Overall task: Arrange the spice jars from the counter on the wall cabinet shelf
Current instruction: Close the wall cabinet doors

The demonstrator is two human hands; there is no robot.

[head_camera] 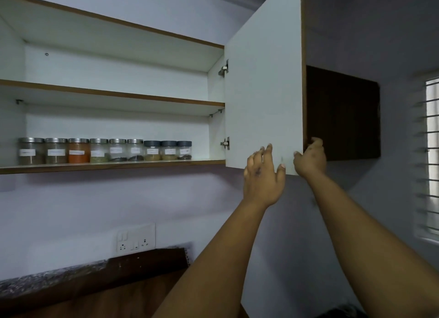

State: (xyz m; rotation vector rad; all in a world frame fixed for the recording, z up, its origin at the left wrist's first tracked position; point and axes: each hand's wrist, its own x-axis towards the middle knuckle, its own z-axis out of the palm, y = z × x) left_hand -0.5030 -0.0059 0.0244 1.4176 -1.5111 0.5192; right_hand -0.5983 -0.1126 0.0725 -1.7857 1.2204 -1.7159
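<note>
While right hand (311,159) grips the door (263,84) edge (nine jars (104,150) shelved), left hand (262,177) spreads open.

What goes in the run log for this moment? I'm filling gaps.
jars: nine on lower shelf | left hand: open on door | right hand: gripping door edge

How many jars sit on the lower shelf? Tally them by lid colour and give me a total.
Silver-lidded jars: 6
Dark grey-lidded jars: 3
Total: 9 jars, in one row on the lower shelf
</note>
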